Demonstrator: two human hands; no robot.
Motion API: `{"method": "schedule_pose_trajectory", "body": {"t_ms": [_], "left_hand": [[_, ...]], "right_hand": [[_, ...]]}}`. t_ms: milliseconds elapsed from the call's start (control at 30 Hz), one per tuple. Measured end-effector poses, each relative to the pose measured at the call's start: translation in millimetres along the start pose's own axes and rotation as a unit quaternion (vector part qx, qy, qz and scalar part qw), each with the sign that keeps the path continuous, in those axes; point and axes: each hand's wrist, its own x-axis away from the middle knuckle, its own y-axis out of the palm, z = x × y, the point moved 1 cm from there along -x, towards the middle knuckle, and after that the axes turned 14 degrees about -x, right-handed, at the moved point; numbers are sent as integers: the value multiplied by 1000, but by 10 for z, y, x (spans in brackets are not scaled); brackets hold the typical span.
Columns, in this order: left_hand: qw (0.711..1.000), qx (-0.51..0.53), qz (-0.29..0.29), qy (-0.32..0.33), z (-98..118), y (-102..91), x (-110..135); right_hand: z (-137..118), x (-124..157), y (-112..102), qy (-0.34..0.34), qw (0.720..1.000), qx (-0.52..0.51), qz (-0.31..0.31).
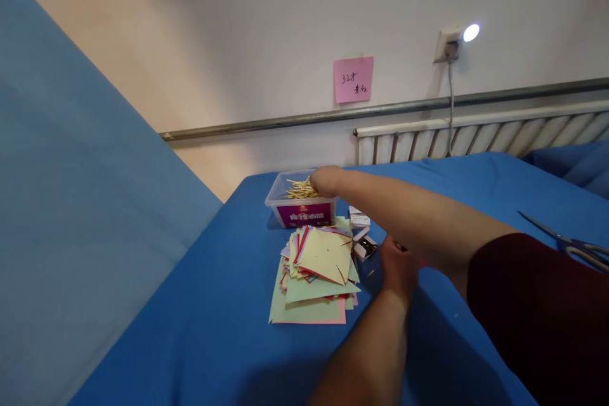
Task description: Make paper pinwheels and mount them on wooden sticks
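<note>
My right hand (pixel 327 181) is at the right side of a clear plastic tub (pixel 273 198) with a purple label, over the thin wooden sticks (pixel 301 189) inside. Its fingers point down and away from me, so I cannot see whether they grip a stick. Lower down, my left hand (pixel 398 261) is curled closed under my right forearm, just right of a small open box (pixel 365 246) with dark bits in it. A bit of red shows beside that hand, but what it holds is unclear. A stack of cut coloured paper squares (pixel 323 257) lies in front of the tub, slits in its top sheet.
Small white boxes (pixel 359 217) stand right of the tub. Scissors (pixel 566 241) lie at the right on the blue cloth-covered table (pixel 214 311). A radiator (pixel 476 136), a plugged-in socket (pixel 447 44) and a pink handwritten note (pixel 353 79) are along the wall.
</note>
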Motion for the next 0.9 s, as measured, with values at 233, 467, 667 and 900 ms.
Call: {"method": "schedule_pose_trajectory", "body": {"t_ms": [233,467,667,900], "left_hand": [[1000,2,3,-8,-144,23,-89],[1000,-8,-4,17,-295,-20,-212],[999,-32,-11,36,-178,-79,-224],[998,-27,-28,43,-107,-134,-177]], "right_hand": [[-124,338,-238,18,998,29,55],[325,1457,-189,106,954,-99,264],[1112,2293,495,175,674,-487,527],[1517,2531,1009,217,462,-702,496]]}}
